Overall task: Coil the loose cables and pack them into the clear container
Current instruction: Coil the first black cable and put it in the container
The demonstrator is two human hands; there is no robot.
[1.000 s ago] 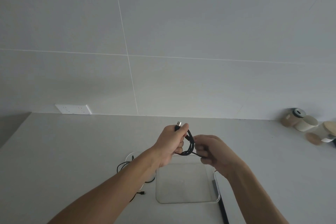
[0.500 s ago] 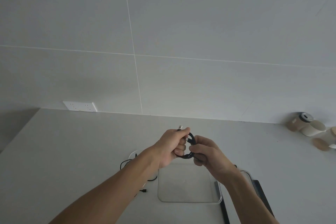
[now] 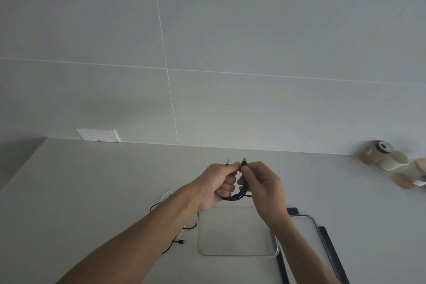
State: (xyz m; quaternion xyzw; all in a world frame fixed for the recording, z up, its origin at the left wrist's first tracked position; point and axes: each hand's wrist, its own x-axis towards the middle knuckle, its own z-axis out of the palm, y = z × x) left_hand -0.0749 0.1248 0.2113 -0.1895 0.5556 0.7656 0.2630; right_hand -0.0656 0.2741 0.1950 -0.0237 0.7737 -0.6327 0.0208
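A coiled black cable [image 3: 239,194] hangs in the air between both hands, above the far edge of the clear container [image 3: 237,253]. My left hand [image 3: 215,185] grips the coil, and one plug sticks out past its fingers. My right hand [image 3: 262,182] pinches the other plug end at the top of the coil. Loose black and white cables [image 3: 177,233] lie on the counter left of the container, partly hidden by my left forearm.
A clear lid with a dark frame [image 3: 322,240] lies right of the container. Jars and cups [image 3: 387,159] stand at the far right by the wall. A white wall socket [image 3: 99,135] sits at the back left.
My right hand has moved up from the side of the coil to pinch the plug at its top. Both hands stay close together above the container.
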